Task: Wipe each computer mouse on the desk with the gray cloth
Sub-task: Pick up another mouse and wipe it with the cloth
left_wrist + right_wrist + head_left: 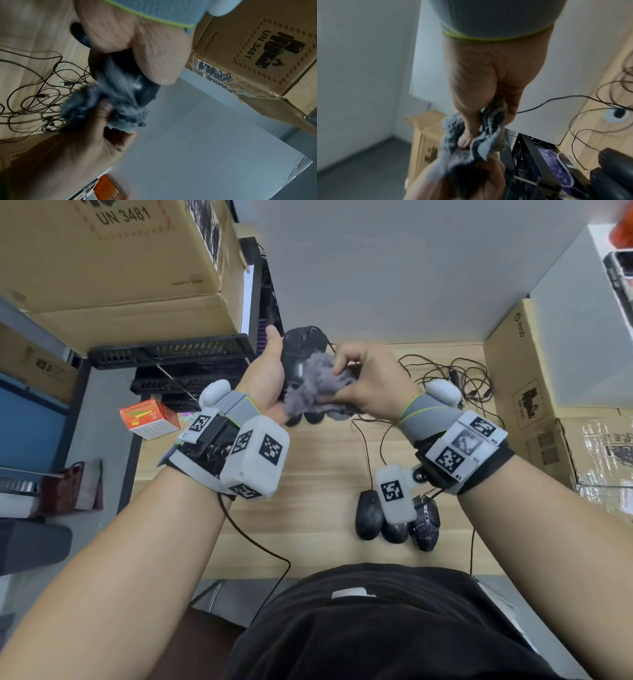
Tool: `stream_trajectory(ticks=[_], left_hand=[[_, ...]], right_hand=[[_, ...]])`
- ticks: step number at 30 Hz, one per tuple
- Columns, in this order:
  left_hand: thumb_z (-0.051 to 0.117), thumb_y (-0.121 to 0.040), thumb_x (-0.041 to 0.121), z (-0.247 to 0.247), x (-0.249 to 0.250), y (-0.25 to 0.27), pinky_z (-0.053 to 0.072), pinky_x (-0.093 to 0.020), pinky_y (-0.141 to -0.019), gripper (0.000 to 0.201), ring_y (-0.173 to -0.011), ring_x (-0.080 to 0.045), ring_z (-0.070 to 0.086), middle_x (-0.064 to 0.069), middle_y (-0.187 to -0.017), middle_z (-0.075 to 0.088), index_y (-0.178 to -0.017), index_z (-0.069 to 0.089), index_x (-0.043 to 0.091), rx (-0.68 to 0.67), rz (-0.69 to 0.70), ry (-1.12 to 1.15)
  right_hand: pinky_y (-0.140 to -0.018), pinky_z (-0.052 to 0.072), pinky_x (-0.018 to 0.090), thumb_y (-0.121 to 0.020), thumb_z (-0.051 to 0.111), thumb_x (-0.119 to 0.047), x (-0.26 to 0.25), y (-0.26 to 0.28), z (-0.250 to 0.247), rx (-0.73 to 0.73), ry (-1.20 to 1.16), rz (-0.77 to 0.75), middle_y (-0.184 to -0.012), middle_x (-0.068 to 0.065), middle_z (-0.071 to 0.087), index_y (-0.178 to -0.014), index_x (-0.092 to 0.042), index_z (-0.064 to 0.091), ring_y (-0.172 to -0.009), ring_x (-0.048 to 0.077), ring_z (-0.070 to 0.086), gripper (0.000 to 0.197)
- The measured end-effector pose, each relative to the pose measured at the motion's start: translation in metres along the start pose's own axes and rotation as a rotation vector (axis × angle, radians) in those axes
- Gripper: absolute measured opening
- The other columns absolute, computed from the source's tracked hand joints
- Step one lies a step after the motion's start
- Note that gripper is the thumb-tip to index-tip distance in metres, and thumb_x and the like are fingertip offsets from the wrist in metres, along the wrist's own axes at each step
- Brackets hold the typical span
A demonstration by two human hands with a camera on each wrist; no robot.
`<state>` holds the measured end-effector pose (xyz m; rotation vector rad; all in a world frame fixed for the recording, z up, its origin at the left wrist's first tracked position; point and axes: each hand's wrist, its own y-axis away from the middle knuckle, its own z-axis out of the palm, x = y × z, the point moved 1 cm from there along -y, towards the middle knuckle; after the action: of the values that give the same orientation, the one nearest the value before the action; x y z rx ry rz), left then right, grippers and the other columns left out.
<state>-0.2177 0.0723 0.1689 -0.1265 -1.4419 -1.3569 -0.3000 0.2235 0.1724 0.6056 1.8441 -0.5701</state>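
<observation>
1. At upper centre of the head view, the left hand (270,374) curls its fingers around a smooth, rounded black mouse (301,344), held above the wooden desk (318,460).
2. The right hand (370,385) pinches a fuzzy gray cloth (315,385) against the mouse.
3. Three more glossy black mice (370,518) lie lower right.

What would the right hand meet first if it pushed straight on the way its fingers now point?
Probably the black mouse held in the left hand. The right hand already pinches the gray cloth against it, so little gap remains, though depth is hard to judge.
</observation>
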Motion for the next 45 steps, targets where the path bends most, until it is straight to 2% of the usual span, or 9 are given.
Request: stream_trajectory(ticks=[4, 9, 12, 18, 27, 34, 38, 41, 45], left_hand=[[0.026, -0.098, 0.072, 0.012, 0.002, 0.005, 0.053, -0.032, -0.060, 0.082, -0.068, -0.024, 0.063, -0.017, -0.093, 0.067, -0.129, 0.060, 0.004, -0.019, 0.018, 0.021], [0.027, -0.099, 0.070, 0.012, 0.012, 0.011, 0.058, -0.059, -0.085, 0.078, -0.112, -0.040, 0.069, -0.022, -0.128, 0.067, -0.138, 0.057, 0.009, -0.044, 0.032, 0.076], [0.021, -0.098, 0.072, 0.015, 0.012, 0.017, 0.060, -0.046, -0.077, 0.079, -0.112, -0.036, 0.069, -0.016, -0.126, 0.070, -0.135, 0.061, 0.014, -0.079, 0.010, -0.002], [0.019, -0.100, 0.068, 0.029, 0.006, 0.033, 0.052, -0.033, -0.063, 0.078, -0.066, -0.028, 0.064, -0.014, -0.087, 0.069, -0.080, 0.078, 0.022, -0.122, 0.010, -0.093], [0.018, -0.104, 0.060, 0.029, 0.007, 0.036, 0.050, -0.027, -0.050, 0.063, -0.068, -0.021, 0.071, -0.013, -0.100, 0.076, -0.098, 0.064, 0.017, -0.151, 0.050, -0.006], [0.019, -0.101, 0.067, 0.035, 0.002, 0.035, 0.046, -0.027, -0.051, 0.061, -0.060, -0.027, 0.059, -0.015, -0.085, 0.066, -0.102, 0.063, 0.026, -0.140, 0.021, -0.155], [0.021, -0.103, 0.064, 0.027, 0.008, 0.029, 0.045, -0.025, -0.047, 0.060, -0.059, -0.024, 0.060, -0.018, -0.095, 0.064, -0.109, 0.062, 0.021, -0.091, 0.048, -0.069], [0.021, -0.106, 0.057, 0.023, 0.008, 0.026, 0.051, -0.026, -0.047, 0.060, -0.075, -0.017, 0.072, -0.022, -0.119, 0.068, -0.140, 0.047, 0.016, -0.097, 0.057, 0.015], [0.019, -0.101, 0.067, 0.032, 0.001, 0.028, 0.046, -0.030, -0.058, 0.064, -0.060, -0.024, 0.060, -0.013, -0.084, 0.067, -0.097, 0.062, 0.020, -0.094, 0.001, -0.195]], right_hand=[[-0.059, 0.040, 0.020, -0.062, 0.078, -0.007, 0.003, -0.010, -0.018, 0.255, -0.076, 0.080, -0.072, -0.006, 0.049, -0.068, -0.026, 0.045, -0.063, 0.006, 0.046, 0.038], [-0.062, 0.039, 0.015, -0.064, 0.089, -0.012, -0.010, 0.001, -0.008, -0.015, 0.007, 0.039, -0.068, -0.012, 0.048, -0.066, -0.027, 0.047, -0.061, -0.001, 0.044, 0.045], [-0.063, 0.039, 0.018, -0.069, 0.086, -0.012, -0.007, -0.004, -0.018, 0.036, -0.010, 0.073, -0.069, -0.010, 0.049, -0.067, -0.026, 0.049, -0.064, 0.003, 0.045, 0.040], [-0.055, 0.034, 0.021, -0.080, 0.076, -0.022, -0.006, -0.015, -0.031, 0.330, -0.027, 0.199, -0.068, -0.007, 0.039, -0.089, -0.026, 0.052, -0.056, 0.003, 0.035, 0.027], [-0.069, 0.041, 0.011, -0.072, 0.085, -0.017, -0.019, -0.009, -0.023, -0.081, 0.125, 0.050, -0.072, -0.016, 0.061, -0.075, -0.028, 0.064, -0.065, -0.009, 0.051, 0.024], [-0.067, 0.039, 0.027, -0.086, 0.065, -0.030, -0.003, -0.030, -0.033, 0.171, 0.433, 0.139, -0.077, 0.004, 0.057, -0.083, -0.014, 0.072, -0.077, 0.018, 0.054, 0.017], [-0.070, 0.038, 0.022, -0.081, 0.075, -0.027, -0.017, -0.013, -0.022, 0.030, 0.332, -0.013, -0.071, -0.010, 0.046, -0.099, -0.025, 0.077, -0.073, 0.010, 0.051, 0.018], [-0.070, 0.046, 0.016, -0.074, 0.084, -0.018, -0.014, -0.010, -0.023, -0.122, 0.202, 0.038, -0.075, -0.011, 0.062, -0.098, -0.021, 0.077, -0.068, -0.006, 0.056, 0.026], [-0.069, 0.046, 0.028, -0.083, 0.070, -0.021, -0.013, -0.028, -0.036, 0.125, 0.335, 0.127, -0.077, 0.010, 0.070, -0.090, -0.017, 0.076, -0.069, 0.012, 0.058, 0.010]])
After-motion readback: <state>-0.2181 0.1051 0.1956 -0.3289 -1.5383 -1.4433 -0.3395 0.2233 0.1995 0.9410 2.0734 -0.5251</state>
